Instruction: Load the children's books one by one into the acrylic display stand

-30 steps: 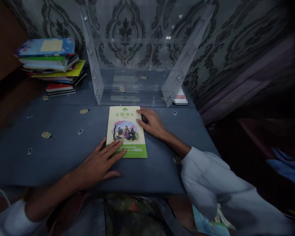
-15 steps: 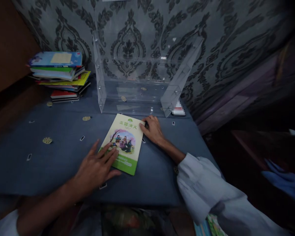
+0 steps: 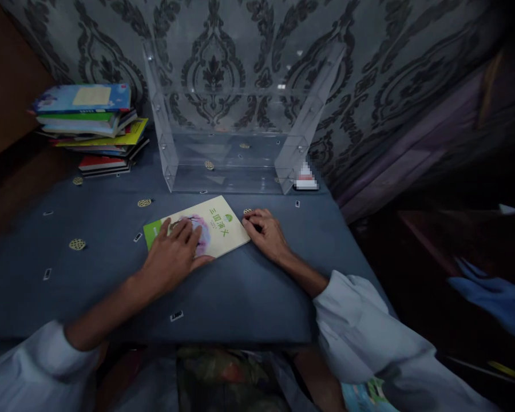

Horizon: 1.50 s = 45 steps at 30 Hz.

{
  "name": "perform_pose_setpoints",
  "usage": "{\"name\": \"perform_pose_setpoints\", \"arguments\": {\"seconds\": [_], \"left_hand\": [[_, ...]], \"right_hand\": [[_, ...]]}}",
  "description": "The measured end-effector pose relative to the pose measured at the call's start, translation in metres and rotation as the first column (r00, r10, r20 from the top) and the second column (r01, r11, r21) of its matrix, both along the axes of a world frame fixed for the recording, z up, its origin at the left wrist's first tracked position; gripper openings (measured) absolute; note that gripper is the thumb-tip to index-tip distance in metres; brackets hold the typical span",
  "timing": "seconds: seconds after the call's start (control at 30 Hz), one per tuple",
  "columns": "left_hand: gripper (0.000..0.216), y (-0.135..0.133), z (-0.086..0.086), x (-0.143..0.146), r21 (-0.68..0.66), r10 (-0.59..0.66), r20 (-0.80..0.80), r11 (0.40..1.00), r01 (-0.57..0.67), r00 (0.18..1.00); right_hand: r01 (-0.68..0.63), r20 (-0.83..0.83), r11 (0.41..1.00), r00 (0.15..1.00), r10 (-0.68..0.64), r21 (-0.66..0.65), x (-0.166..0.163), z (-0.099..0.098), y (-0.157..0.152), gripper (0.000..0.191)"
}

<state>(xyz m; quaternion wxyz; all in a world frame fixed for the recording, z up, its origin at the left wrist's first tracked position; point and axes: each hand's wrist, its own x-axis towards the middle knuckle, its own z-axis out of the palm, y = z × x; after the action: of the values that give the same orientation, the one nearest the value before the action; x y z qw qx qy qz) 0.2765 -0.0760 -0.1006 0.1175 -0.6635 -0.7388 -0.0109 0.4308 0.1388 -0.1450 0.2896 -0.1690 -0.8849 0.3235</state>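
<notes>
A thin book [image 3: 236, 232] with a cream and green cover and green Chinese characters lies on the cloth, its green end toward the left. My left hand [image 3: 174, 249] rests across the cover with its fingers stretched out, hiding much of the picture. Its thumb lies along the near edge. My right hand [image 3: 268, 234] is curled at the book's right-hand corner, thumb and forefinger close together against the edge; its other fingers are partly hidden. Beyond the book stands a clear acrylic rack [image 3: 223, 178] with stepped tiers.
A stack of books [image 3: 90, 123] stands at the back left. A blurred white object [image 3: 305, 177] sits beside the rack's right side. Patterned wallpaper [image 3: 214, 63] rises behind. The dark blue tablecloth [image 3: 257, 297] ends at the front and right. Blue fabric [image 3: 493, 292] lies off to the right.
The book has turned counterclockwise, so its green end now points left instead of toward me. My left hand has moved further onto the cover. The view has shifted slightly.
</notes>
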Motion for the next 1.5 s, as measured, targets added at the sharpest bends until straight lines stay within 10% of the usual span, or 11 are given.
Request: {"name": "perform_pose_setpoints", "arguments": {"seconds": [0.33,1.5], "left_hand": [[0.045,0.048,-0.004,0.040,-0.139,0.048,-0.005,0.989,-0.048,0.999],[0.034,0.048,0.006,0.041,-0.049,-0.072,-0.092,0.996,0.068,0.993]], "right_hand": [[-0.015,0.010,1.000,1.000,0.016,-0.014,0.005,0.000,0.007,0.036],[-0.088,-0.285,0.995,0.953,0.098,0.048,0.014,0.025,0.001,0.036]]}}
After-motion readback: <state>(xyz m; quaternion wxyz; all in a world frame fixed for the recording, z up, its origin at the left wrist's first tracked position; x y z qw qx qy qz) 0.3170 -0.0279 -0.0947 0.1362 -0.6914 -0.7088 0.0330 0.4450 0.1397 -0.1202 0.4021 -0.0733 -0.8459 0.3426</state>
